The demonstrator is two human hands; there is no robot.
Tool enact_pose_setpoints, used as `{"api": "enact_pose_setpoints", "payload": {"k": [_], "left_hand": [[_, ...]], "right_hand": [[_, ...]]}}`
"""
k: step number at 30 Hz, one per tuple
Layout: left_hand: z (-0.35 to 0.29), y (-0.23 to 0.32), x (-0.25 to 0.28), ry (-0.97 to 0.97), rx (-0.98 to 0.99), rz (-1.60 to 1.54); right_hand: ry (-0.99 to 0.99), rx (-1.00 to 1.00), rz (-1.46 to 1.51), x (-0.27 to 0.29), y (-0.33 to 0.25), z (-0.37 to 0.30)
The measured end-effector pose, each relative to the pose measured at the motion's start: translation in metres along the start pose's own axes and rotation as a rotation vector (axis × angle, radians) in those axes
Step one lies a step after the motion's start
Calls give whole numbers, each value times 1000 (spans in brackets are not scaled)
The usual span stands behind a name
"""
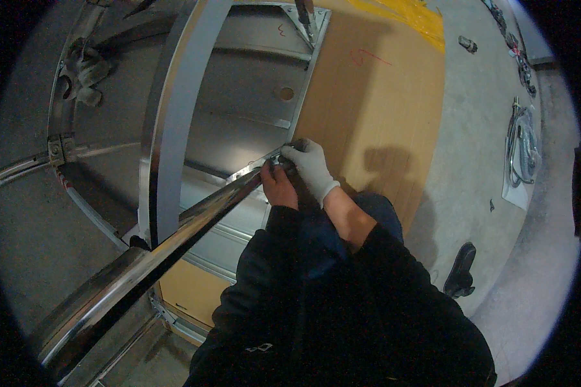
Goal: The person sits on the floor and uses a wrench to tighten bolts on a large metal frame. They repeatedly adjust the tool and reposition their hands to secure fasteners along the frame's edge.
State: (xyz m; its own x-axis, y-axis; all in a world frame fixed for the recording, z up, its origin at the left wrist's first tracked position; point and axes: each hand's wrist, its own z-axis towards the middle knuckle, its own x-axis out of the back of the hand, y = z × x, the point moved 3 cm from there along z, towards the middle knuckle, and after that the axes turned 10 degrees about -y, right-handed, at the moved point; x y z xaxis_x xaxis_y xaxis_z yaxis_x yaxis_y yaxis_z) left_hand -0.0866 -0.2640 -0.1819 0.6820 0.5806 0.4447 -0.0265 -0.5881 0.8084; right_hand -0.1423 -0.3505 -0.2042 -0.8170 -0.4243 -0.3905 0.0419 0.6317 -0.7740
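A long shiny metal tube [103, 309] slants up from the lower left to a joint at the edge of a metal frame [301, 90]. Both my hands meet at that joint. My left hand [280, 187], bare, has its fingers bent and pinched at the tube's end. Close against it, my right hand [312, 173] in a pale work glove curls its fingers around the same spot. A small metal fitting [275, 158] shows partly between them. What each hand grips there is mostly hidden by the fingers.
A broad upright metal strip [184, 122] stands left of the joint. Brown cardboard [368, 97] with yellow tape [410, 19] lies right of the frame. On the floor are a black shoe [461, 269] and bagged metal parts [525, 145]. Grey gloves [87, 72] lie at far left.
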Motion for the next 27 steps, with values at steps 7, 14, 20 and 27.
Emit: {"api": "enact_pose_setpoints", "payload": {"k": [7, 14, 20, 27], "left_hand": [[3, -5, 0, -1, 3, 25], [3, -5, 0, -67, 29, -116], [2, -4, 2, -36, -6, -25], [6, 1, 2, -7, -80, 0]], "right_hand": [[-5, 46, -133, 1, -5, 1], [-6, 3, -149, 1, -9, -3], [29, 56, -240, -2, -9, -5], [72, 84, -411, -1, -13, -5]]}}
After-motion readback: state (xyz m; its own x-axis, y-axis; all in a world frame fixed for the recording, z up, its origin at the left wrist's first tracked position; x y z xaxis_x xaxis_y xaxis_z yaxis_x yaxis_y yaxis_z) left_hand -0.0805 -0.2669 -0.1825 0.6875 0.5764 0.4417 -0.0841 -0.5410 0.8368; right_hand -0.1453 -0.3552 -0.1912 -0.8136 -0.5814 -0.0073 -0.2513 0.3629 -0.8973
